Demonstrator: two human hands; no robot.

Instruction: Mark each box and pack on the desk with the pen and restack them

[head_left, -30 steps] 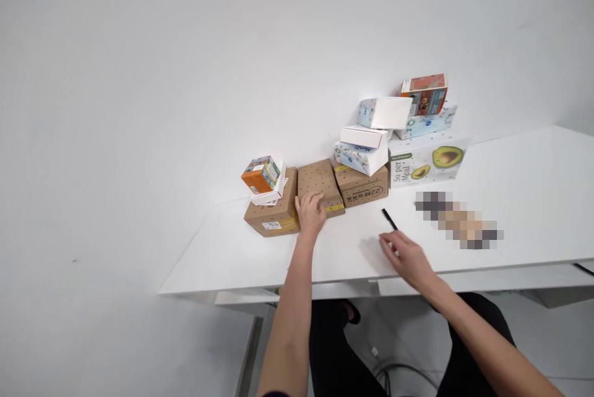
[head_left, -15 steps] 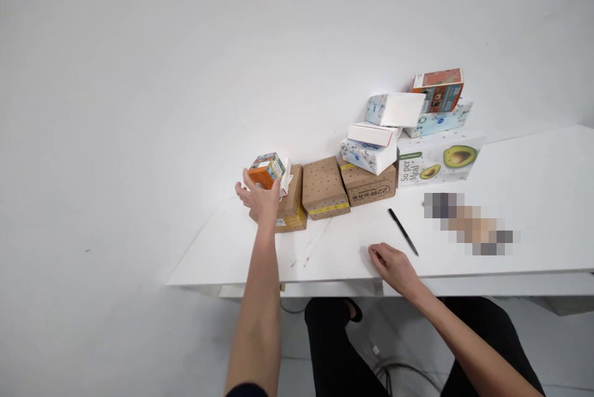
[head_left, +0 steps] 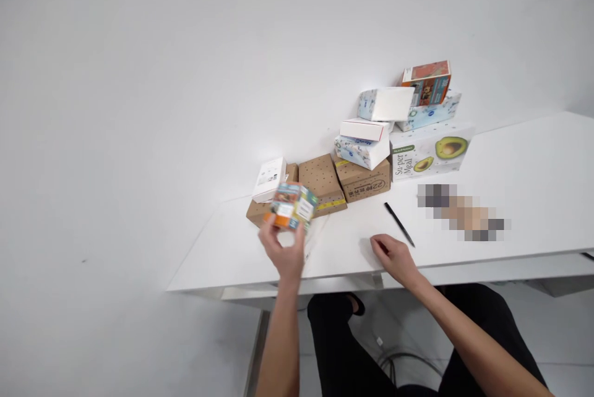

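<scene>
Orange box [head_left: 290,205]: shifted, in the head view, from atop the small white box [head_left: 270,179], where it sat half a second ago; it now hangs in the air before the left cardboard box [head_left: 255,211].
Left hand [head_left: 284,251]: holding the orange box from its near side, thumb at one edge and fingers at the other (the spread is as wide as the box).
Lift: the step in hand, I judge, is carrying the orange box away from its stack.
Clearance: a next move seems to call for a steady pinch and some space from the middle cardboard box [head_left: 320,174].
Right hand [head_left: 394,255]: fingers curled in, nothing showing in them, beside the pen [head_left: 399,224] on the table [head_left: 208,264]; its palm is hidden.
Cardboard front: on the left cardboard box, largely covered by the orange box and left hand.
Box print: smeared on the orange box, unreadable.
Pixelated patch [head_left: 459,214]: right of the pen, contents impossible to tell.
Forearms [head_left: 281,341]: cut off below.
</scene>
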